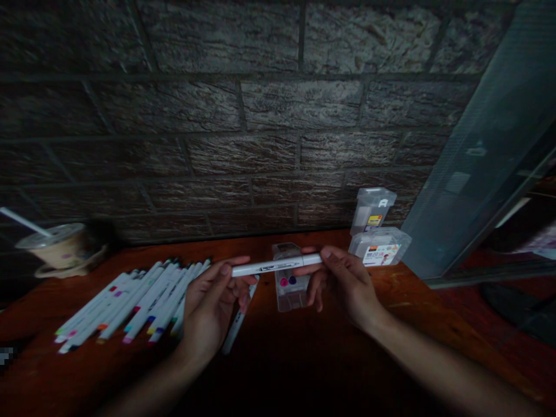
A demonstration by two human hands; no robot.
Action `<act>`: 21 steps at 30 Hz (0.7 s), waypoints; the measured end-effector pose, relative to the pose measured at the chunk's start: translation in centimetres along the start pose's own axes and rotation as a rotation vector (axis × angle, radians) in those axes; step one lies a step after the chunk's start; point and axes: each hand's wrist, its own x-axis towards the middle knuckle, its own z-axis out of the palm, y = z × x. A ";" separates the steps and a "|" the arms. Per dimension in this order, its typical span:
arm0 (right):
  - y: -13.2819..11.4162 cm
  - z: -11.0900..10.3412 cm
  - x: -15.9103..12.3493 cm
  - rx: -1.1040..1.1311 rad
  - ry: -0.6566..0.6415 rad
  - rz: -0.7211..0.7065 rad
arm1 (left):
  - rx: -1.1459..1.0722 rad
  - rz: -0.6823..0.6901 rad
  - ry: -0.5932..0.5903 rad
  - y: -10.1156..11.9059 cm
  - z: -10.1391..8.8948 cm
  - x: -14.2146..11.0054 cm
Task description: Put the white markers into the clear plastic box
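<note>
Holding a white marker (278,267) in front of and above the clear case (291,302), tipped slightly up to the right. Pinching its left end narrowly between thumb and forefinger of the left hand (208,307), left of the case. Gripping its right end between thumb and fingers of the right hand (347,284), by the case's right edge, with the spare fingers bent loosely downward. Impossible to tell any contact between right hand and case. See a magenta end (284,282) and a dark blue end (292,280) within the case's outline. Note a loose marker (234,333) left of the case, partly behind the left hand; farther left, a spread of markers (143,295) with coloured ends; farthest left, a drink cup (63,249). Note also a labelled box (380,249) behind and right of the case.
</note>
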 end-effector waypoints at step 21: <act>0.6 -0.4 -0.2 -0.240 0.057 -0.041 | 0.453 0.060 -0.001 -0.4 -0.1 -0.3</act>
